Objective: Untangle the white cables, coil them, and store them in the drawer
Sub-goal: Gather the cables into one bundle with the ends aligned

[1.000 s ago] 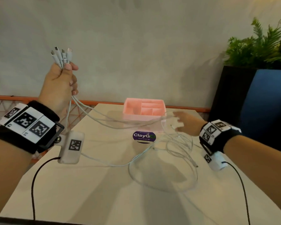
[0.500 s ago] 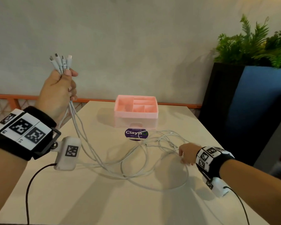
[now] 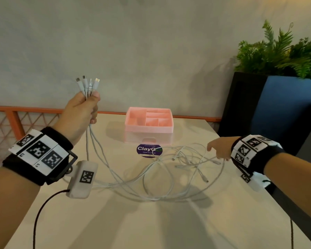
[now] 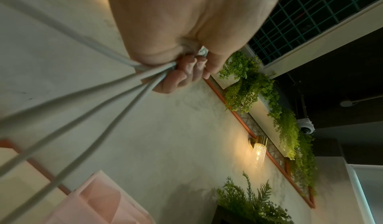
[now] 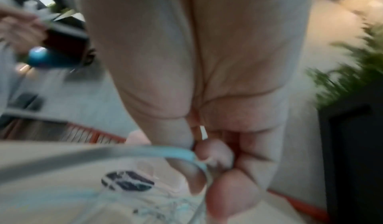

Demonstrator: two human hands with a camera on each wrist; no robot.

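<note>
Several white cables [image 3: 156, 178] lie in tangled loops on the beige table [image 3: 115, 221]. My left hand [image 3: 79, 112] is raised at the left and grips a bundle of them, with several plug ends [image 3: 88, 83] sticking up above the fist; the strands [image 4: 87, 106] hang down from it to the table. My right hand [image 3: 218, 149] is low at the right side of the tangle, its fingers [image 5: 215, 154] curled round a cable strand [image 5: 145, 150]. The pink drawer organiser [image 3: 149, 125] stands at the back middle, its drawer closed.
A purple round sticker [image 3: 148, 150] lies in front of the organiser. An orange railing [image 3: 25, 110] runs behind the table. A dark planter [image 3: 269, 112] with green ferns stands at the back right, close to the table's right edge.
My right hand drew back from near the organiser to the right side of the tangle and took hold of a cable. The left hand kept its grip and sank a little.
</note>
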